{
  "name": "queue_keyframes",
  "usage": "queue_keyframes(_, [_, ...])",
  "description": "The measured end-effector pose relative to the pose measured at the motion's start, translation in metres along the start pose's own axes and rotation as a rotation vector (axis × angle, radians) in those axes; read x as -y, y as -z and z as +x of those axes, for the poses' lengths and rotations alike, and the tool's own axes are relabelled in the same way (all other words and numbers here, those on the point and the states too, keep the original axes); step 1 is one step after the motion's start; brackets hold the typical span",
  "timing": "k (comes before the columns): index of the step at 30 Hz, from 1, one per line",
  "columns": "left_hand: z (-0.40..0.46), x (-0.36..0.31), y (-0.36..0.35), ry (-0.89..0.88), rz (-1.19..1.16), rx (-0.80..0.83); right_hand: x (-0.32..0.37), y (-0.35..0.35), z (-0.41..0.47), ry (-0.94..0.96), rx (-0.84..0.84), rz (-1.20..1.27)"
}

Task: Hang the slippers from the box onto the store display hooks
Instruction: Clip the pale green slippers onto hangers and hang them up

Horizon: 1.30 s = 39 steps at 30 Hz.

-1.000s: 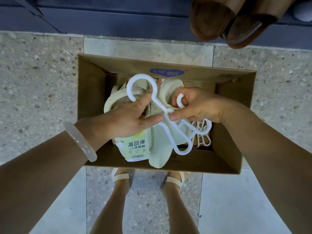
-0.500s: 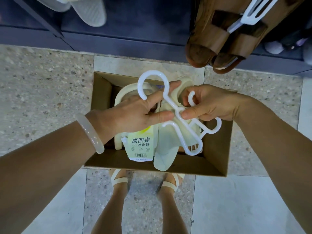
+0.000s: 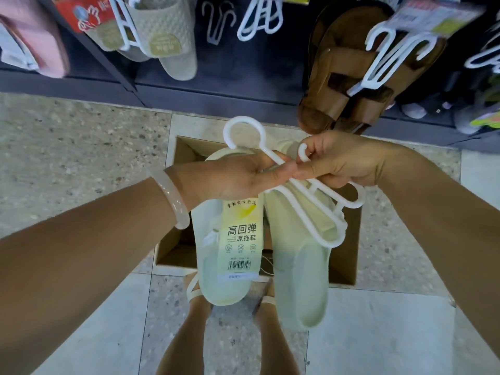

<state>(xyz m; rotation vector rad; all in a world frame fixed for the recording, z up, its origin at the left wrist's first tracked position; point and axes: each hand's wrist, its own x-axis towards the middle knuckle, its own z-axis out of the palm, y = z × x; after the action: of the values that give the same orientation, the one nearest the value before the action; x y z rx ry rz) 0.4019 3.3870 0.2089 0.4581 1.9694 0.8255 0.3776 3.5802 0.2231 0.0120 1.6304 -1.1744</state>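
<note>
From the head camera: her left hand [image 3: 243,174] grips the pale green slippers [image 3: 270,253] above the cardboard box [image 3: 349,239], while her right hand [image 3: 338,161] pinches the white plastic hanger [image 3: 311,196], probably steadying its hook for the rack.

Slippers [image 3: 297,266] on a hanger [image 3: 311,209] hang above the box [image 3: 349,239], display rack [image 3: 243,85] behind it.

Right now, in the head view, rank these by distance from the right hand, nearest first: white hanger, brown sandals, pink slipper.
From the right hand:
1. white hanger, pinched in it.
2. brown sandals, hanging just above.
3. pink slipper, far upper left.
</note>
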Motion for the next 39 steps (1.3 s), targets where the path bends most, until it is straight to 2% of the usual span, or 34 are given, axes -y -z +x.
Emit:
queue_keyframes(2, [-0.008, -0.009, 0.005, 0.043, 0.030, 0.018, 0.005, -0.005, -0.005, -0.014, 0.008, 0.012])
queue_keyframes(7, [-0.020, -0.014, 0.008, 0.079, -0.139, -0.033, 0.012, -0.023, -0.009, 0.028, -0.030, 0.069])
queue_keyframes(11, [-0.028, -0.014, 0.009, 0.124, -0.094, -0.045, 0.014, -0.030, -0.014, 0.087, -0.062, 0.174])
queue_keyframes(14, [-0.029, -0.016, 0.005, 0.139, -0.061, -0.063, 0.008, -0.031, -0.022, 0.114, -0.209, 0.229])
queue_keyframes(16, [-0.031, -0.014, 0.004, 0.191, -0.073, -0.095, 0.000, -0.027, -0.033, 0.168, -0.324, 0.361])
queue_keyframes(19, [-0.040, -0.003, 0.006, 0.250, -0.197, -0.117, -0.013, -0.023, -0.056, 0.187, -0.292, 0.468])
queue_keyframes(22, [-0.044, 0.002, 0.009, 0.283, -0.292, -0.160, -0.026, -0.034, -0.068, 0.093, -0.254, 0.361])
queue_keyframes(26, [-0.035, 0.001, 0.013, 0.316, -0.383, -0.223, -0.033, -0.046, -0.069, 0.042, -0.338, 0.264])
queue_keyframes(30, [-0.031, 0.002, 0.017, 0.337, -0.376, -0.307, -0.031, -0.043, -0.075, 0.000, -0.371, 0.157])
queue_keyframes(35, [-0.030, 0.010, 0.017, 0.327, -0.535, -0.353, -0.035, -0.045, -0.080, 0.061, -0.414, 0.127])
queue_keyframes(39, [-0.029, 0.011, 0.016, 0.309, -0.556, -0.364, -0.043, -0.045, -0.078, 0.114, -0.452, 0.056])
